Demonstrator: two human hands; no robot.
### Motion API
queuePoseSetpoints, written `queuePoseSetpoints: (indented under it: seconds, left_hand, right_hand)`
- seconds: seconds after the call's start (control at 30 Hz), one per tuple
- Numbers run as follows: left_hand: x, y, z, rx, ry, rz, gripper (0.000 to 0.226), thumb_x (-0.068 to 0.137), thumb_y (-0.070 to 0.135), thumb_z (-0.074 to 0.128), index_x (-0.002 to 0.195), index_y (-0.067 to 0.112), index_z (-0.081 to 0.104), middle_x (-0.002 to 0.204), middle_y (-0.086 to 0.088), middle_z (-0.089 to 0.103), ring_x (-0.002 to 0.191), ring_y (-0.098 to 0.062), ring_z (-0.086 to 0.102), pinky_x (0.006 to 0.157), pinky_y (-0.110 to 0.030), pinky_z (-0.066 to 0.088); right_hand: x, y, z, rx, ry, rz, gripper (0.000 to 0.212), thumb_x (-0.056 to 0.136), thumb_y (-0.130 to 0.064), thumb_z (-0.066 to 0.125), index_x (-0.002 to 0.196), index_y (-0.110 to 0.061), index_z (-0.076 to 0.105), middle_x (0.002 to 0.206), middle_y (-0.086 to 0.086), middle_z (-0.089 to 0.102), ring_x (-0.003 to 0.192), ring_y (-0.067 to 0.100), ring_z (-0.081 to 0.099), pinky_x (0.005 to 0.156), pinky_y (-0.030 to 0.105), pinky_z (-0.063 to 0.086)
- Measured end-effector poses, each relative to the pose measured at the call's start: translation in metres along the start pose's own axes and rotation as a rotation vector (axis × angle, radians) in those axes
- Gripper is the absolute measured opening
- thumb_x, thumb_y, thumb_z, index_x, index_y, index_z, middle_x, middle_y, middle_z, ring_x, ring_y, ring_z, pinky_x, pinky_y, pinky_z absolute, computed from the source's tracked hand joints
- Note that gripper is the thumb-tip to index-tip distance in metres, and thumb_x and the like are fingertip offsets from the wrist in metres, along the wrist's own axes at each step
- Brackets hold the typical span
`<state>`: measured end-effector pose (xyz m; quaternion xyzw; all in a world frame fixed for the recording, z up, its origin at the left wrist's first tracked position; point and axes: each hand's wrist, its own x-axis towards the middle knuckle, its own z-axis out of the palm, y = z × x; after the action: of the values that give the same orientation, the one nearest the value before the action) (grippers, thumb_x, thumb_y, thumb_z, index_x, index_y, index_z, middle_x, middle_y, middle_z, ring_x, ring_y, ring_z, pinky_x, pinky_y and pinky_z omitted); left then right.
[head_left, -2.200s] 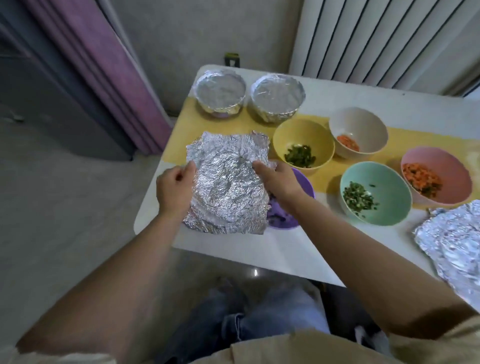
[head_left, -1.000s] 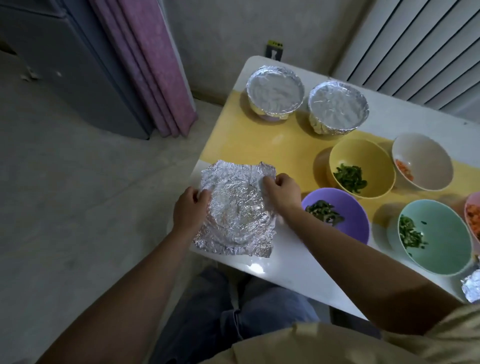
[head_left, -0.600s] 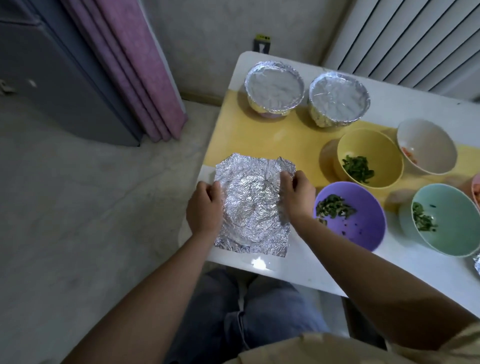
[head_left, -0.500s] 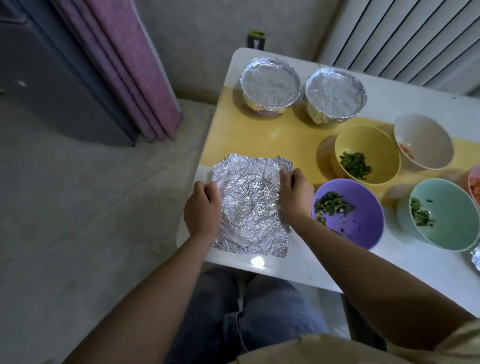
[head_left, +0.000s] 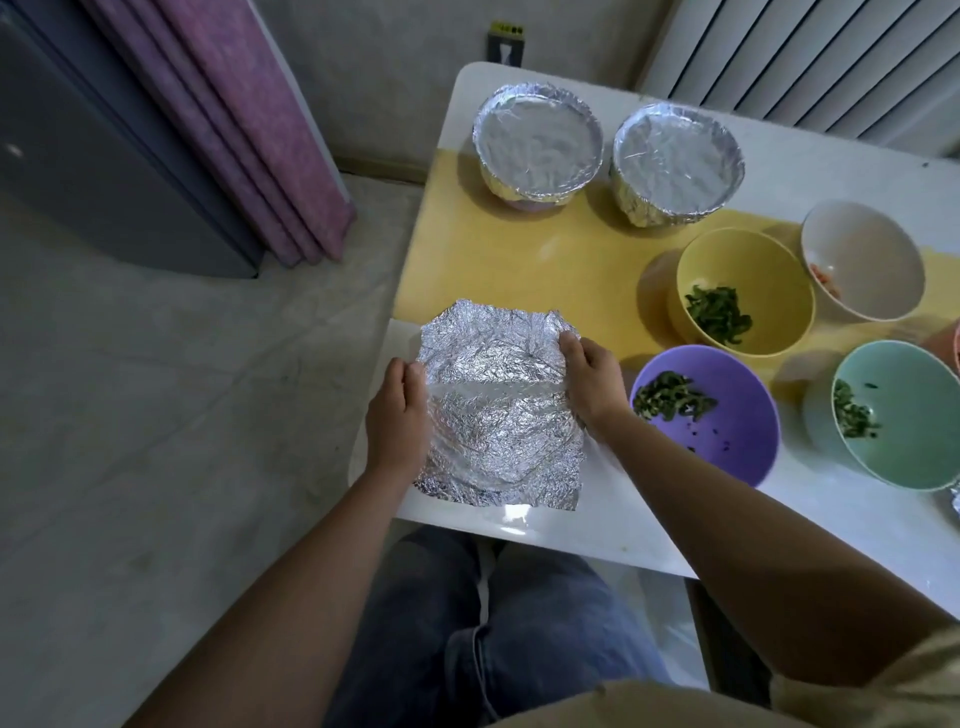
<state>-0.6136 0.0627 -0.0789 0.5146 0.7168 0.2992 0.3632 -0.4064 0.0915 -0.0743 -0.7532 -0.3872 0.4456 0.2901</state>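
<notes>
Spanning the near left corner of the table, the crumpled foil sheet is pinched at its side edges by the left hand and the right hand; even, gentle tension should keep it from tearing.

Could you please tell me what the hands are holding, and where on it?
A crinkled silver aluminium foil sheet: the left hand grips its left edge, the right hand its right edge.
</notes>
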Motion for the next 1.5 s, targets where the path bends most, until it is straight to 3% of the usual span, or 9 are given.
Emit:
queuePoseSetpoints:
  seconds: [0.13,0.3,0.47,0.67,0.8,0.97,1.17,1.37,1.5]
  left_hand:
    - [0.003,-0.003,0.001,-0.088,-0.028,-0.026,0.030,0.107,0.022,0.032,0.079,0.013,0.039,0.064,0.005,0.037,0.056,-0.006,0.035,0.056,-0.033,0.027]
    - [0.002,-0.004,0.002,-0.142,-0.054,-0.052,0.035,0.107,0.022,0.030,0.072,0.022,0.033,0.065,0.003,0.032,0.053,-0.004,0.032,0.053,-0.024,0.023]
    - [0.006,-0.006,0.001,-0.141,-0.064,-0.056,0.035,0.107,0.023,0.031,0.072,0.020,0.033,0.063,0.005,0.032,0.054,-0.007,0.031,0.055,-0.028,0.025]
    - [0.036,-0.007,-0.013,0.041,-0.126,0.112,0.032,0.104,0.023,0.041,0.074,0.015,0.037,0.058,0.001,0.036,0.057,-0.019,0.035,0.058,-0.035,0.026]
    - [0.052,0.000,-0.014,0.157,-0.166,0.154,0.024,0.102,0.029,0.045,0.085,0.015,0.053,0.059,0.004,0.046,0.063,-0.025,0.047,0.062,-0.035,0.037]
    - [0.044,0.011,-0.015,0.241,-0.003,0.151,0.027,0.100,0.036,0.048,0.104,0.013,0.061,0.084,0.002,0.061,0.076,-0.022,0.056,0.066,-0.033,0.040]
    - [0.009,-0.003,-0.015,0.079,0.354,-0.343,0.049,0.097,0.049,0.041,0.116,0.006,0.054,0.121,-0.017,0.055,0.108,-0.033,0.055,0.088,-0.042,0.046]
    - [-0.032,0.011,-0.002,-0.573,0.392,-1.017,0.114,0.064,0.088,0.047,0.137,0.000,0.040,0.130,-0.020,0.056,0.113,-0.037,0.058,0.091,-0.046,0.052]
    - [-0.046,0.022,0.005,-0.725,0.257,-0.954,0.069,0.078,0.070,0.060,0.103,0.006,0.060,0.101,-0.012,0.065,0.088,-0.024,0.063,0.068,-0.037,0.056]
  right_hand:
    - [0.001,-0.003,-0.003,0.127,-0.093,0.117,0.041,0.104,-0.037,0.041,0.111,-0.001,0.061,0.050,-0.005,0.032,0.035,0.002,0.024,0.042,0.019,0.022]
    - [0.000,-0.012,-0.009,0.115,-0.166,0.250,0.051,0.103,-0.036,0.042,0.143,-0.004,0.041,0.048,-0.006,0.041,0.046,0.007,0.029,0.037,0.014,0.032]
    - [0.007,-0.006,-0.006,0.138,-0.152,0.269,0.018,0.103,-0.031,0.045,0.109,-0.019,0.058,0.034,-0.010,0.027,0.028,0.004,0.023,0.032,0.015,0.023]
    - [0.002,-0.004,-0.010,0.056,-0.103,0.125,0.038,0.102,-0.014,0.038,0.064,-0.012,0.039,0.034,-0.004,0.034,0.028,0.010,0.030,0.039,0.023,0.028]
    - [0.007,-0.008,-0.014,0.005,-0.083,0.039,0.010,0.099,-0.015,0.041,0.102,-0.008,0.047,0.066,0.006,0.054,0.053,0.021,0.051,0.049,0.029,0.042]
    - [0.010,-0.033,-0.010,-0.148,-0.062,-0.204,0.048,0.099,-0.032,0.050,0.138,-0.006,0.042,0.136,0.009,0.051,0.117,0.022,0.053,0.098,0.042,0.047]
    - [0.017,-0.042,0.003,-0.377,-0.251,-0.221,0.041,0.095,-0.049,0.053,0.095,-0.008,0.056,0.075,0.002,0.058,0.062,0.015,0.052,0.056,0.026,0.040]
    - [0.020,-0.039,0.004,-0.312,-0.242,-0.193,0.037,0.095,-0.042,0.058,0.088,-0.007,0.049,0.064,0.003,0.053,0.050,0.014,0.045,0.044,0.016,0.039]
    - [0.018,-0.035,0.006,-0.195,-0.212,-0.121,0.047,0.086,-0.059,0.056,0.084,-0.014,0.041,0.068,0.013,0.056,0.053,0.021,0.046,0.050,0.027,0.042]
